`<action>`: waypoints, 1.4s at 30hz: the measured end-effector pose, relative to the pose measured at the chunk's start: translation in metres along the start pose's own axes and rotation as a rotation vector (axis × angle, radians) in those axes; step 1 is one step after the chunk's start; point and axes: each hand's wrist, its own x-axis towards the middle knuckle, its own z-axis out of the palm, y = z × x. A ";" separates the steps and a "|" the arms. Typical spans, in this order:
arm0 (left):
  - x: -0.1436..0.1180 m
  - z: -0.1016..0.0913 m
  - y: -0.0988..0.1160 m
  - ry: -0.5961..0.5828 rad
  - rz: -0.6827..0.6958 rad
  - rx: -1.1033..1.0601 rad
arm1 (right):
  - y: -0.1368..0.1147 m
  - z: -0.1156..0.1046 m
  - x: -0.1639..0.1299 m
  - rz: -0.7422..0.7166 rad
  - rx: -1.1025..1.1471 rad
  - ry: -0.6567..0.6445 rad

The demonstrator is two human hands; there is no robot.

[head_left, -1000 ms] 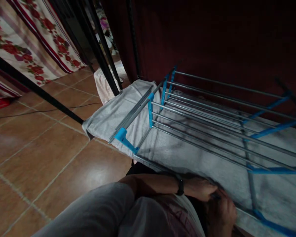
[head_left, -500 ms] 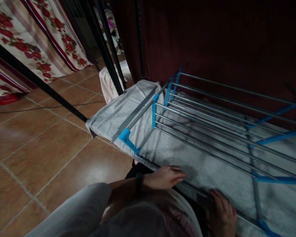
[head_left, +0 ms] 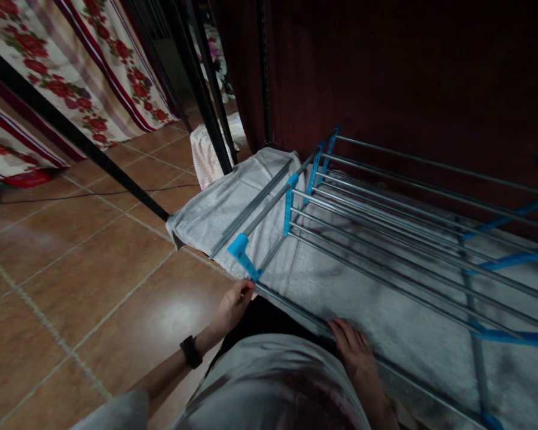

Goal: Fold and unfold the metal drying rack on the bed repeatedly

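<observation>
A drying rack (head_left: 367, 206) of grey metal tubes and blue plastic joints lies partly assembled on a grey blanket. My left hand (head_left: 237, 303), with a dark band on the wrist, pinches the near tube beside the blue corner joint (head_left: 244, 255). Farther right along that same near tube (head_left: 296, 309), my right hand (head_left: 352, 346) has its fingers bent over the metal, its thumb hidden. Two loose thin tubes (head_left: 251, 209) rest side by side on the blanket, left of the rack's end bar.
The grey blanket (head_left: 197, 221) covers a low surface beside a dark red panel (head_left: 385, 77). Black metal posts (head_left: 206, 89) and a slanting black bar (head_left: 80, 140) stand left. Floral curtains (head_left: 80, 89) hang behind, and a cable (head_left: 94, 193) crosses the tiled floor (head_left: 116, 275).
My left hand has moved left along the near tube to its end by the blue corner joint. My right hand has slid left along the tube. The view has shifted slightly.
</observation>
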 end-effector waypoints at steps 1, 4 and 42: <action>0.002 0.002 0.001 0.035 -0.009 -0.029 | -0.004 -0.001 0.009 -0.010 -0.003 -0.027; 0.007 0.009 0.003 0.082 -0.015 -0.082 | -0.013 -0.005 0.036 -0.003 -0.013 -0.098; 0.068 -0.025 -0.003 -0.614 -0.023 -0.401 | -0.028 0.006 0.054 -0.011 0.148 -0.064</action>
